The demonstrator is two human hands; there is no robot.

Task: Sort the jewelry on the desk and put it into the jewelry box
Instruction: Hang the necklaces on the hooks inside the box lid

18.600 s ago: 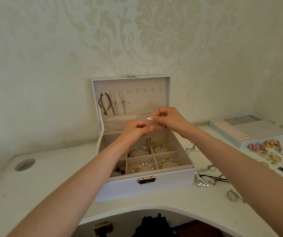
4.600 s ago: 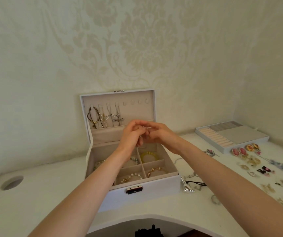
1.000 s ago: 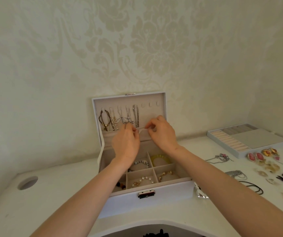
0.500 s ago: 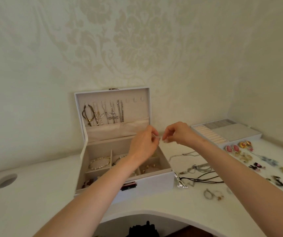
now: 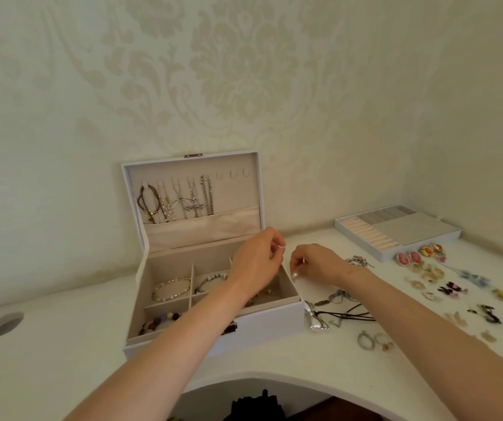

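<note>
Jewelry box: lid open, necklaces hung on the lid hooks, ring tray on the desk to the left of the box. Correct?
Wrong on the side. The head view shows the ring tray on the desk to the right of the jewelry box, not the left. The rest holds: the lid is open and necklaces hang on its hooks.

jewelry box (image 5: pixel 271 328) latch (image 5: pixel 231 327) half hidden by forearm (image 5: pixel 183 338), anything pinched by left hand (image 5: pixel 256 264) or right hand (image 5: pixel 318 264) too small to tell
</note>
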